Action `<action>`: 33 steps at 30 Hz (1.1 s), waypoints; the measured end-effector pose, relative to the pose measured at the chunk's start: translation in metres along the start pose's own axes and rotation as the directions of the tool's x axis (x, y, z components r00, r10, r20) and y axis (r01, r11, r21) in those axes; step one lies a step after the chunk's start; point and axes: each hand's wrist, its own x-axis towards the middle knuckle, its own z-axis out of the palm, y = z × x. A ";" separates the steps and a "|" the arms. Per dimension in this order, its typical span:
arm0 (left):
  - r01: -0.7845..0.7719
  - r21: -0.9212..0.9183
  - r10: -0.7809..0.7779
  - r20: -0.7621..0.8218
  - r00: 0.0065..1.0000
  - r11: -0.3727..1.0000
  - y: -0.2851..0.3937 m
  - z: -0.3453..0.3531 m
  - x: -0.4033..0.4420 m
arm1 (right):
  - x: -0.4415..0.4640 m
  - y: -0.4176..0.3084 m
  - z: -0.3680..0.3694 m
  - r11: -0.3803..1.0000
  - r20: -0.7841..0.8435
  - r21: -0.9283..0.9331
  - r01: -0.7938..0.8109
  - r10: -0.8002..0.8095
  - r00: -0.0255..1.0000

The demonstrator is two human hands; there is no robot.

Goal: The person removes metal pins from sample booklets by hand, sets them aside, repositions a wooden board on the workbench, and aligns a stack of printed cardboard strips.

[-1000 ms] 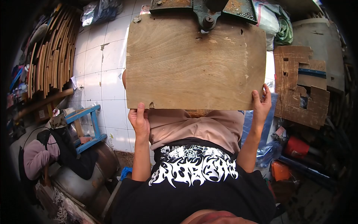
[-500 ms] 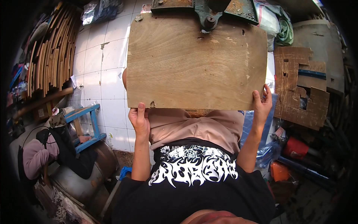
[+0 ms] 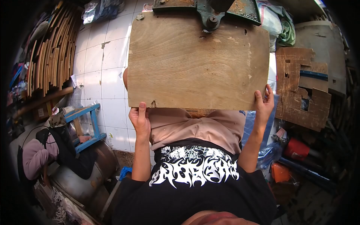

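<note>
A wide plywood board (image 3: 198, 63) lies flat in front of my lap, its far edge at a dark green metal machine (image 3: 210, 18). My left hand (image 3: 140, 119) grips the near left corner, thumb on top beside a small hole and the other fingers hidden underneath. At the near right corner, my right hand (image 3: 263, 103) holds the edge with the thumb on top and fingers along the side.
Thin wooden boards (image 3: 48, 56) are stacked at the left, above a blue wooden frame (image 3: 93, 123). Another person (image 3: 37, 153) sits at the lower left. On the right are a cut brown board (image 3: 300, 86), a red container (image 3: 297, 148) and a blue plastic sheet (image 3: 268, 138).
The board has shifted very slightly right and toward the machine. Both hands keep their hold on it.
</note>
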 end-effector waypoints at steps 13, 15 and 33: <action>0.011 0.029 -0.012 0.040 0.999 1.000 -0.007 -0.014 0.002 | 0.001 0.002 0.000 1.000 0.005 -0.004 0.001 -0.001 1.000; 0.012 0.025 -0.013 0.040 0.999 1.000 -0.006 -0.014 0.003 | 0.001 0.003 -0.001 1.000 0.003 -0.003 0.006 -0.006 1.000; 0.047 0.058 -0.047 -0.004 0.999 0.997 -0.004 -0.012 0.002 | 0.002 0.005 -0.003 0.996 0.030 -0.091 0.007 -0.004 1.000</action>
